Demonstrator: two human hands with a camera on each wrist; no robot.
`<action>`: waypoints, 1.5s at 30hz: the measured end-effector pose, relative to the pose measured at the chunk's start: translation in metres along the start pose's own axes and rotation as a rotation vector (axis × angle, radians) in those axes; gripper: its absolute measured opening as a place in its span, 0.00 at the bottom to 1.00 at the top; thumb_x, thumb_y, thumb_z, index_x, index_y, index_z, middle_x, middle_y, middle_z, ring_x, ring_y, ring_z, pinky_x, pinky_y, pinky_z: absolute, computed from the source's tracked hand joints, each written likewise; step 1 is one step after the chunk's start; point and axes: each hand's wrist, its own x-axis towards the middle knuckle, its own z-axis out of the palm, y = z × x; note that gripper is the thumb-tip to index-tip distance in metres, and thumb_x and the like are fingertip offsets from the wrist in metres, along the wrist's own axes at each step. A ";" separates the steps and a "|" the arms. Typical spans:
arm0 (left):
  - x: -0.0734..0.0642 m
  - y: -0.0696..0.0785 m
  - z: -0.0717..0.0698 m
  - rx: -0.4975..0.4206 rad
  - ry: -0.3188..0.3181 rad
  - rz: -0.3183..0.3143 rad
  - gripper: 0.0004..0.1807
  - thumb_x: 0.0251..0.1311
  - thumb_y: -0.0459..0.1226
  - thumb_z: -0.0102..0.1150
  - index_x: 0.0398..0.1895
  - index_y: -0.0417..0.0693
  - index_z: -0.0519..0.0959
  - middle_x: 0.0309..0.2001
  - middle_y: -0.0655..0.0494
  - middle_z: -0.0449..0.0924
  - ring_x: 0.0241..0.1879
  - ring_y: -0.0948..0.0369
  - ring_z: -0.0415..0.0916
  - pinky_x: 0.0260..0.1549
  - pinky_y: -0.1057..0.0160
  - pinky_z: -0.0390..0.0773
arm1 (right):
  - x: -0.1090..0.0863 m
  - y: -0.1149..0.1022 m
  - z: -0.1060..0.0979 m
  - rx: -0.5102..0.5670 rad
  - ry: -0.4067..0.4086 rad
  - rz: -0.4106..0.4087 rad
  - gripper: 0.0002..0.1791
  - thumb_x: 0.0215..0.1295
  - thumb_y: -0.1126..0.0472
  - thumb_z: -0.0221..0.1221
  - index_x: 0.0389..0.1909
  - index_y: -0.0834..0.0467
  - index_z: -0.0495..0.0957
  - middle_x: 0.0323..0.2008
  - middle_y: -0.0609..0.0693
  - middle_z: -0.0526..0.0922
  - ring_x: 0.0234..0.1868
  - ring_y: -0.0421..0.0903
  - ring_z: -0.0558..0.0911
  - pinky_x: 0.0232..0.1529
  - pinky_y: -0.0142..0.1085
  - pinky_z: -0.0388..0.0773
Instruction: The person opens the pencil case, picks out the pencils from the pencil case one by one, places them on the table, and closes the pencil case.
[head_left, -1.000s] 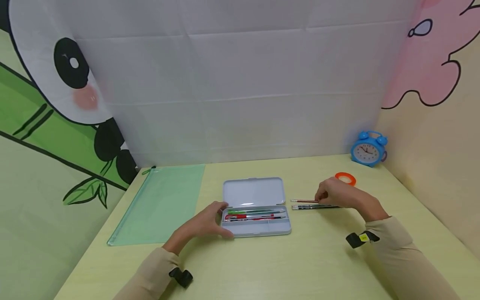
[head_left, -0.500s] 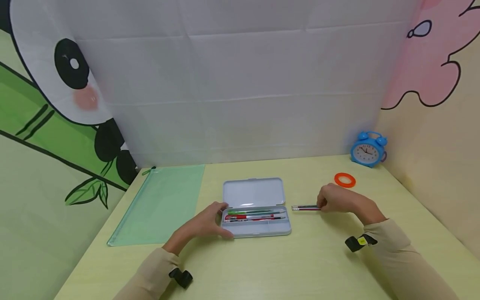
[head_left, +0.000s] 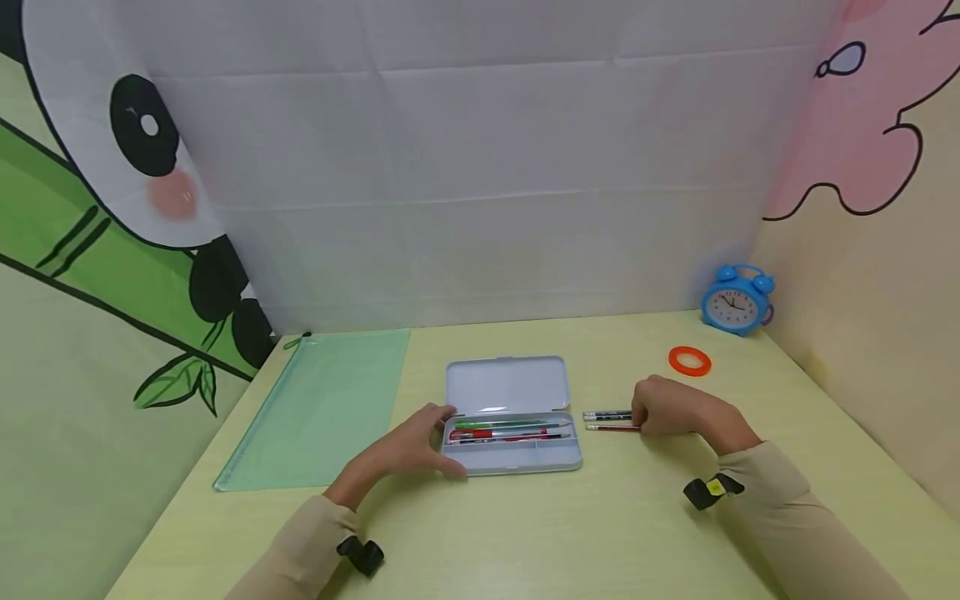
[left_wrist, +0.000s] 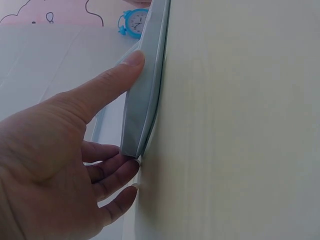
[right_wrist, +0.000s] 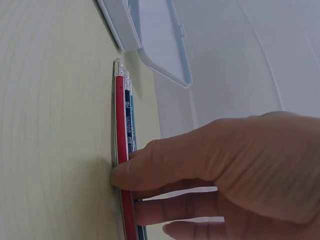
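Head view is showing the right hand [head_left: 670, 406] pinching pencils [head_left: 609, 415], seemingly gathering them and next needing one firm grip, the left hand [head_left: 410, 442] gripping the case's [head_left: 491, 457] left end.

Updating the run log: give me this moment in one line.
Left hand: holds left end of pencil case | Right hand: grips pencils on table | Case: lid open, pens inside | Orange ring: beyond right hand

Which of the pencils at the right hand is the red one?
The red pencil lies on the person's side of the group at the right hand; the dark, lettered pencil and the teal pencil lie beyond it.
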 end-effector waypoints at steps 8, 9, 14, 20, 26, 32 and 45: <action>-0.002 0.001 -0.002 0.004 -0.004 0.021 0.56 0.44 0.48 0.82 0.71 0.31 0.62 0.63 0.42 0.68 0.59 0.50 0.67 0.62 0.45 0.67 | 0.000 -0.001 0.000 -0.025 0.009 -0.007 0.07 0.59 0.70 0.65 0.32 0.56 0.89 0.29 0.44 0.81 0.30 0.44 0.75 0.35 0.36 0.78; -0.002 0.001 -0.002 0.003 -0.003 0.019 0.56 0.44 0.48 0.82 0.71 0.31 0.62 0.63 0.42 0.68 0.59 0.50 0.67 0.62 0.45 0.67 | 0.000 -0.001 0.000 -0.025 0.009 -0.008 0.07 0.60 0.70 0.65 0.32 0.56 0.89 0.29 0.44 0.81 0.29 0.44 0.75 0.35 0.36 0.78; -0.001 0.001 -0.001 0.003 -0.002 0.009 0.56 0.43 0.50 0.82 0.71 0.32 0.62 0.62 0.45 0.68 0.58 0.51 0.67 0.62 0.46 0.67 | 0.000 -0.001 0.001 -0.031 0.012 -0.008 0.07 0.59 0.70 0.66 0.32 0.56 0.89 0.29 0.44 0.81 0.29 0.44 0.75 0.34 0.36 0.78; -0.001 0.000 -0.001 -0.002 -0.004 0.008 0.57 0.42 0.50 0.82 0.71 0.33 0.62 0.62 0.46 0.69 0.58 0.52 0.67 0.62 0.47 0.68 | 0.000 -0.002 0.001 -0.032 0.012 -0.012 0.07 0.59 0.70 0.66 0.32 0.56 0.89 0.31 0.44 0.82 0.30 0.44 0.76 0.36 0.37 0.78; -0.001 0.001 -0.001 -0.007 -0.003 0.005 0.57 0.42 0.50 0.82 0.71 0.33 0.62 0.62 0.45 0.68 0.58 0.52 0.67 0.62 0.48 0.68 | -0.002 -0.001 -0.002 -0.026 0.031 -0.023 0.07 0.58 0.69 0.67 0.31 0.54 0.89 0.30 0.42 0.82 0.30 0.43 0.76 0.36 0.37 0.79; -0.001 0.000 0.000 -0.001 -0.002 0.002 0.57 0.42 0.50 0.82 0.71 0.34 0.62 0.61 0.47 0.69 0.57 0.53 0.67 0.61 0.49 0.69 | -0.002 0.001 -0.002 -0.031 0.056 -0.051 0.07 0.58 0.70 0.67 0.29 0.55 0.88 0.28 0.41 0.81 0.28 0.41 0.75 0.33 0.35 0.77; -0.001 0.000 0.000 0.000 0.002 -0.007 0.57 0.42 0.50 0.82 0.71 0.34 0.62 0.61 0.47 0.68 0.57 0.54 0.67 0.61 0.49 0.69 | 0.002 0.002 -0.001 -0.047 0.064 -0.034 0.06 0.59 0.70 0.66 0.30 0.56 0.88 0.27 0.42 0.81 0.26 0.42 0.74 0.32 0.34 0.77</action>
